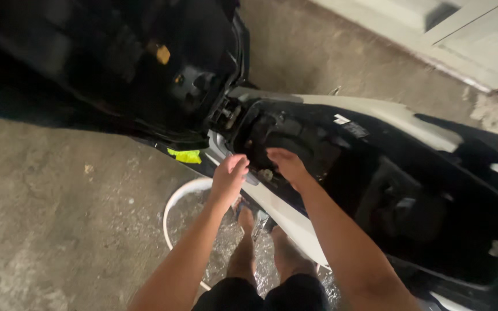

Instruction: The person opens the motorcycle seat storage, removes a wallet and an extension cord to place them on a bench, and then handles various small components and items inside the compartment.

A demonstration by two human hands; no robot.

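Note:
A scooter stands before me with its seat (116, 63) tipped up and its black under-seat storage compartment (410, 190) exposed. My left hand (229, 175) rests on the white side panel (283, 213) at the compartment's front edge, fingers loosely curled, nothing visible in it. My right hand (286, 165) reaches down into the front of the compartment, fingers spread over dark parts near the seat hinge (229, 112). Whether it grips anything is hidden in the shadow.
A round white-rimmed basin (181, 198) sits on the concrete floor (59, 219) at my bare feet (246, 222). A yellow tag (185, 155) hangs below the seat. A pale wall base (433, 34) runs along the back right.

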